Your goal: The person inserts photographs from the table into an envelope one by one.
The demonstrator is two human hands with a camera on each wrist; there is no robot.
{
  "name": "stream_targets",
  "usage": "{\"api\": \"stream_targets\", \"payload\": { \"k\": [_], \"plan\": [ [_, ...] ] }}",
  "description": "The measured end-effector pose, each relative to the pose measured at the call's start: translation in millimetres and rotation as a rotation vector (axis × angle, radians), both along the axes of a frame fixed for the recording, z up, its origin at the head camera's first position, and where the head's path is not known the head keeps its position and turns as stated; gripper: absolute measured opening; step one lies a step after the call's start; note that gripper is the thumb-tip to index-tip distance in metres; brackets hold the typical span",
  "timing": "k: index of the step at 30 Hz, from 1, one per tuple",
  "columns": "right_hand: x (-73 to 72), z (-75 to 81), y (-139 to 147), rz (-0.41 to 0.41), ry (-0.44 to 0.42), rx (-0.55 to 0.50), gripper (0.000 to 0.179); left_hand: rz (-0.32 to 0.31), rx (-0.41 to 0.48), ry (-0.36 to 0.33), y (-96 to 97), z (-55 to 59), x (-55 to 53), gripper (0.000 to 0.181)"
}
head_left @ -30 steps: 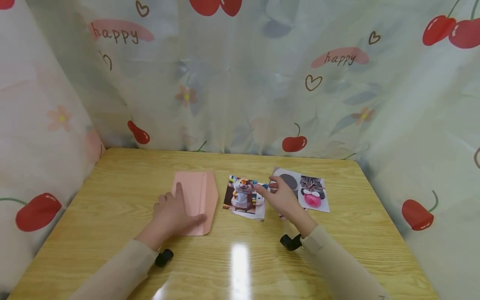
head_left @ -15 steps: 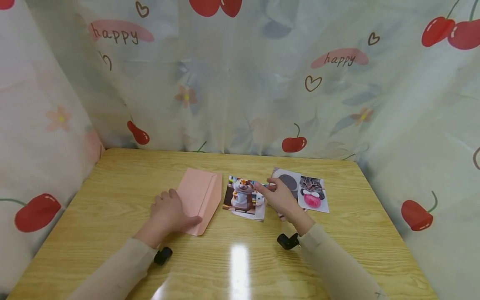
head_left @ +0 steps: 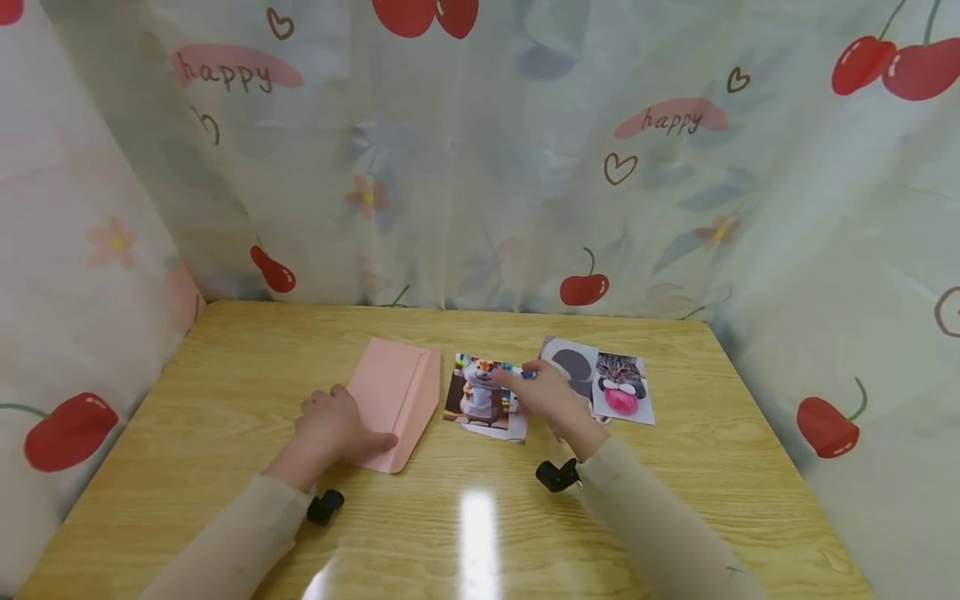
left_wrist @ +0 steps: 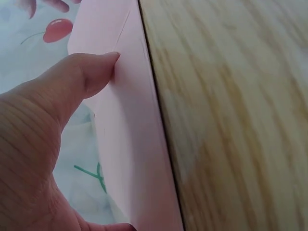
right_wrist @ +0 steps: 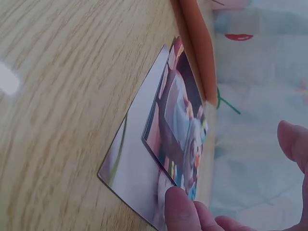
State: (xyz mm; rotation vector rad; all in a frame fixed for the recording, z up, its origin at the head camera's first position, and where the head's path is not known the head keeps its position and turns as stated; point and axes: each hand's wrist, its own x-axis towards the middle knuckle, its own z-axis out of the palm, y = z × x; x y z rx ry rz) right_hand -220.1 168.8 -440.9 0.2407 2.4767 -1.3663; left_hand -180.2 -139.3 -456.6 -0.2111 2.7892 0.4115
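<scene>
On the wooden table lies a pink envelope (head_left: pixel 388 387), tilted, its flap side to the right. My left hand (head_left: pixel 333 429) holds it at its lower left, the thumb (left_wrist: pixel 98 70) lying across its face in the left wrist view. Right of the envelope, a photo of a hamster figure in an apron (head_left: pixel 480 396) partly covers another light photo (right_wrist: pixel 130 149). My right hand (head_left: pixel 551 398) reaches over the right side of this pair, thumb and fingers spread apart. In the right wrist view a fingertip (right_wrist: pixel 180 204) is right at the upper photo's edge.
Beyond my right hand, a photo with a grey round shape (head_left: pixel 572 367) is overlapped by a photo of a cat with a pink ball (head_left: pixel 621 392). A patterned curtain (head_left: pixel 450 167) encloses the table's back and sides. Black wrist devices (head_left: pixel 557 476) sit by both cuffs.
My left hand has turned the envelope clockwise, its top swinging right, and its index finger has drawn back from the face. My right hand has moved slightly left over the hamster photo.
</scene>
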Motion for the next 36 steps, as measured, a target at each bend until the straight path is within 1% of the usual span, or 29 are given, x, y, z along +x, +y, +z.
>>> {"api": "stream_targets", "payload": {
  "k": [3, 6, 9, 11, 14, 17, 19, 22, 26, 28, 30, 33, 36],
  "plan": [
    [-1.3, -4.8, -1.3, 0.013, 0.031, 0.044, 0.094, -0.006, 0.002, 0.007, -0.6, -0.7, -0.3, 0.123],
    [-1.9, -8.3, -2.0, 0.017, 0.059, 0.067, 0.093, -0.029, -0.013, 0.041, -2.7, -1.4, -0.6, 0.117],
    [-1.6, -9.3, -2.3, 0.018, 0.072, 0.089, 0.090, -0.046, -0.018, 0.091, -5.4, -1.8, -0.4, 0.108],
    [-1.5, -10.0, -2.4, 0.018, 0.072, 0.089, 0.089, -0.046, -0.008, 0.126, -7.2, -2.4, -0.5, 0.104],
    [-1.6, -10.7, -1.9, 0.019, 0.067, 0.102, 0.087, -0.054, 0.011, 0.188, -9.8, -3.6, -0.8, 0.100],
    [-3.1, -12.0, -1.5, 0.017, 0.060, 0.117, 0.086, -0.077, 0.015, 0.249, -11.6, -3.2, -1.2, 0.099],
    [-4.2, -12.8, -1.2, 0.018, 0.056, 0.130, 0.087, -0.085, 0.024, 0.272, -11.6, -1.8, -1.3, 0.098],
    [-6.5, -14.0, -3.3, 0.013, 0.062, 0.162, 0.084, -0.088, 0.051, 0.282, -11.6, 0.3, -1.3, 0.098],
    [-9.0, -17.2, -10.3, 0.028, 0.083, 0.246, 0.078, -0.063, 0.114, 0.272, -13.4, 0.1, -0.3, 0.097],
    [-9.7, -18.6, -14.4, 0.040, 0.095, 0.288, 0.083, -0.049, 0.139, 0.274, -14.9, -0.6, 0.2, 0.096],
    [-10.0, -18.4, -18.2, 0.053, 0.110, 0.319, 0.092, -0.044, 0.153, 0.287, -16.6, -2.2, 0.2, 0.094],
    [-11.4, -17.9, -22.9, 0.063, 0.130, 0.349, 0.106, -0.048, 0.152, 0.321, -18.9, -3.9, -0.4, 0.094],
    [-13.1, -17.3, -26.8, 0.068, 0.136, 0.380, 0.109, -0.051, 0.142, 0.358, -20.1, -5.6, -1.4, 0.094]
  ]
}}
